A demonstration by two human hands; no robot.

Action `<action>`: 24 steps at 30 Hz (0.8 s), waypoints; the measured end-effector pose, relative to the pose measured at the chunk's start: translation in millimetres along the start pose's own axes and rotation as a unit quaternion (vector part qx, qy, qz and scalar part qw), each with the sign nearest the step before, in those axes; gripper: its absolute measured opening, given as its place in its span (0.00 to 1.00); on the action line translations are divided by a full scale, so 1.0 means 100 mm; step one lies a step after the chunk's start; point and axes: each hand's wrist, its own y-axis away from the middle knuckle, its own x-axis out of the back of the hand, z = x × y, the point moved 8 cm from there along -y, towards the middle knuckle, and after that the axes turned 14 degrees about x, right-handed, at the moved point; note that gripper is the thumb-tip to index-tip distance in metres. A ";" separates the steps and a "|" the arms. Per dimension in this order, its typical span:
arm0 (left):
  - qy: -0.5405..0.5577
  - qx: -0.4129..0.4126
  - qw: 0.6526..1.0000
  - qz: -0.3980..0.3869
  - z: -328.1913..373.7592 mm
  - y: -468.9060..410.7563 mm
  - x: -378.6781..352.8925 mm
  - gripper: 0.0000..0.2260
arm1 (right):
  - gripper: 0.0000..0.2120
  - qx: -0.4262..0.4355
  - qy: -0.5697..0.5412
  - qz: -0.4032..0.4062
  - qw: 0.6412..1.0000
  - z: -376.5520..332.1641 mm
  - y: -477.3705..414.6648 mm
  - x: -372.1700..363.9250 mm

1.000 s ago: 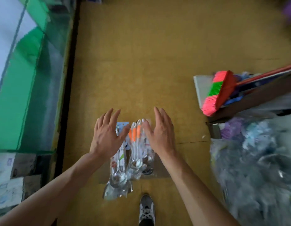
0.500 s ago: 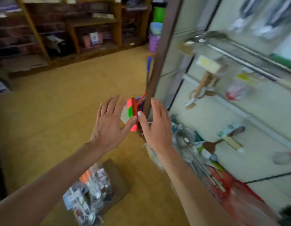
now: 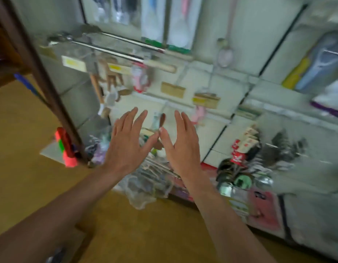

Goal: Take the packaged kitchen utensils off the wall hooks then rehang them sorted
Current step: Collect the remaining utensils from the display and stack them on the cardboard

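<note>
Both hands are held up in the middle of the frame, backs toward the camera. The left hand [image 3: 126, 147] is spread wide with straight fingers, and nothing is held in it. The right hand [image 3: 181, 149] is likewise spread flat and empty. The tips of the two thumbs are seen touching, or very nearly so, between the hands.

Behind the hands a pale wall panel [image 3: 259, 25] is seen, blurred by motion. Packaged utensils are hung on it:
- long metal ladles [image 3: 107, 49] across the upper left
- white spoons in clear packs [image 3: 152, 19] at the top centre
- a pink spoon [image 3: 226, 54] right of centre near the top
- wooden tools [image 3: 111, 76] at the left centre
- a yellow and blue pack [image 3: 312, 65] at the upper right

At the foot of the wall, in the lower centre, a heap of bagged goods [image 3: 151, 179] is laid on the yellow floor [image 3: 31, 186]. A pink and green brush [image 3: 66, 149] is seen at the left, just beside a dark wooden post [image 3: 41, 76].
</note>
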 end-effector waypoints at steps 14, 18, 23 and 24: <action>0.030 -0.088 0.991 -0.096 2.51 0.49 -1.79 0.35 | 0.33 -0.130 0.072 0.047 0.988 2.17 1.12 1.97; 0.032 -0.109 0.987 -0.109 2.89 0.63 -2.18 0.34 | 0.33 -0.163 0.074 0.059 0.982 2.57 1.40 2.22; 0.058 -0.114 0.980 -0.150 3.16 0.87 -2.76 0.32 | 0.32 -0.198 0.081 0.054 0.975 3.03 1.77 2.41; 0.062 -0.118 0.978 -0.159 3.21 0.93 -2.88 0.31 | 0.32 -0.202 0.082 0.055 0.974 3.12 1.84 2.45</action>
